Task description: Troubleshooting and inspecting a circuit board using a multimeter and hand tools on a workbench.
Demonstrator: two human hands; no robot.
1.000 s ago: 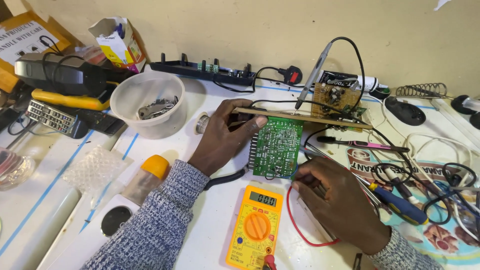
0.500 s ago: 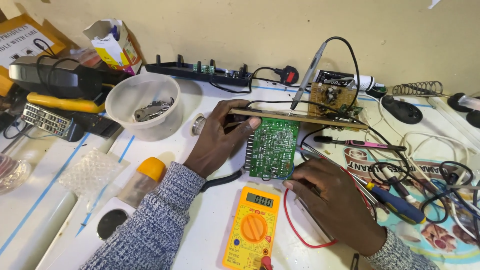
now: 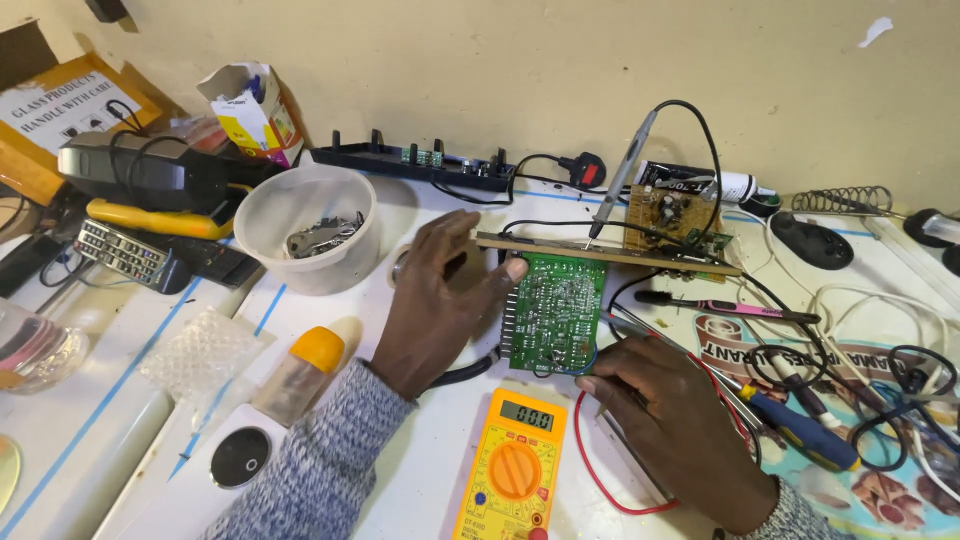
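A green circuit board (image 3: pixel 553 310) lies solder side up in the middle of the white bench. My left hand (image 3: pixel 437 300) rests flat beside it, with the thumb pressing the board's upper left corner. At the board's lower right edge, my right hand (image 3: pixel 672 425) pinches a thin probe whose tip touches the board. A yellow multimeter (image 3: pixel 510 470) lies just below the board, and a red lead (image 3: pixel 610 490) curls from it toward my right hand. A grey probe (image 3: pixel 625 170) stands tilted on a wooden strip (image 3: pixel 610 256) behind the board.
A white bowl (image 3: pixel 307 226) of metal parts stands at the left. A black power strip (image 3: pixel 415 163) runs along the wall. Another small board (image 3: pixel 672 218), a blue-handled screwdriver (image 3: pixel 800 432), a pink pen (image 3: pixel 720 303) and tangled cables (image 3: pixel 900 370) crowd the right. A yellow-capped bottle (image 3: pixel 300 370) lies near my left sleeve.
The view has shifted slightly. My right hand has edged in toward the board's lower right edge. My left hand stays on the board.
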